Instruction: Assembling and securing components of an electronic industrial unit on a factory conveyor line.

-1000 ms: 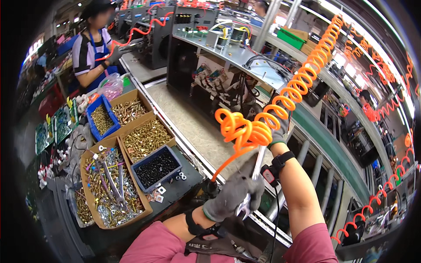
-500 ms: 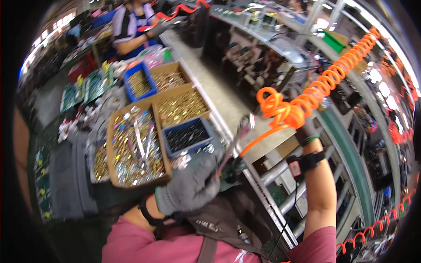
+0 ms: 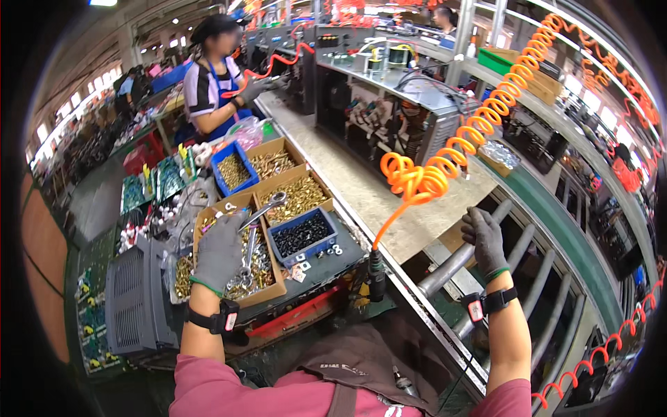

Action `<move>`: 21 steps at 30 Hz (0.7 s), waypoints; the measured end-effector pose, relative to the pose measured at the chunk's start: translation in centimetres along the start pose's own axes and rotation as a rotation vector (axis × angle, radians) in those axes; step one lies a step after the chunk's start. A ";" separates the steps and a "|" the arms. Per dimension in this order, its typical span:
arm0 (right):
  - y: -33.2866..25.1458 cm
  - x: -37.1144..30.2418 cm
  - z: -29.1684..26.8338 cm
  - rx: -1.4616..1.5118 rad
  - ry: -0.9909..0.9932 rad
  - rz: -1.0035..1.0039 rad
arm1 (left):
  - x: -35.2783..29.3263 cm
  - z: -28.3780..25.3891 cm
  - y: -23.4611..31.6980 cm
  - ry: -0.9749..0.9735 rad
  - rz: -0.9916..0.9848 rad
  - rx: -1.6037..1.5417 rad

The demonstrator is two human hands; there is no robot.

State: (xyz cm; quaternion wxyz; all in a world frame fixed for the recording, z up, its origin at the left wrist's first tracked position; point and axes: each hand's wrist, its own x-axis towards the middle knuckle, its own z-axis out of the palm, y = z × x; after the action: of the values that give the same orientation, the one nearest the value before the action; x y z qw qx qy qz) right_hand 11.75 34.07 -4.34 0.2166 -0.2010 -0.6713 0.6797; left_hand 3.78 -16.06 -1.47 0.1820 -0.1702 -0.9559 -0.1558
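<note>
My left hand [image 3: 221, 251], in a grey glove, is over a cardboard box [image 3: 276, 290] of mixed metal hardware. Its fingers close around the handle of a wrench [image 3: 262, 208], whose ring end points toward the brass screws [image 3: 297, 196]. Another wrench [image 3: 249, 256] lies on the hardware beside that hand. My gloved right hand [image 3: 486, 242] is raised above the metal rollers, fingers curled in, with nothing visible in them. Between my hands a black air screwdriver [image 3: 376, 276] hangs upright on an orange coiled hose [image 3: 455, 161], touched by neither hand.
A blue bin of black screws [image 3: 302, 235] and another blue bin of brass screws [image 3: 233, 170] stand by the boxes. Metal rollers [image 3: 448, 267] run at the right. A grey vented panel [image 3: 135, 299] leans at the left. Beyond, a co-worker [image 3: 212, 83] stands by the line.
My left hand has moved left with the wrench, from near the screwdriver to over the hardware box. My right hand has come away from the hose, down toward the rollers. The view has tilted up.
</note>
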 end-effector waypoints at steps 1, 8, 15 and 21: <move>0.4 -0.7 -0.6 0.023 0.034 0.015 | 0.4 0.2 0.1 -0.005 -0.018 -0.020; 3.7 -7.2 -3.4 0.159 -0.005 0.047 | -0.4 -1.6 5.5 0.010 0.217 -0.182; 5.9 -13.6 -4.0 0.228 0.051 0.213 | -1.7 -0.9 13.6 -0.086 0.468 -0.531; 5.3 -17.4 -5.1 0.204 0.128 0.166 | -2.4 3.6 19.6 -0.196 0.737 -0.719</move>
State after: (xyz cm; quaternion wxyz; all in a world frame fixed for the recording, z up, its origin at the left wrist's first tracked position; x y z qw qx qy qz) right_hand 28.89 28.45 -10.00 0.2210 -0.2757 -0.5647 0.7458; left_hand 12.29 2.06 -0.98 0.0646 -0.5608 -0.7313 -0.3829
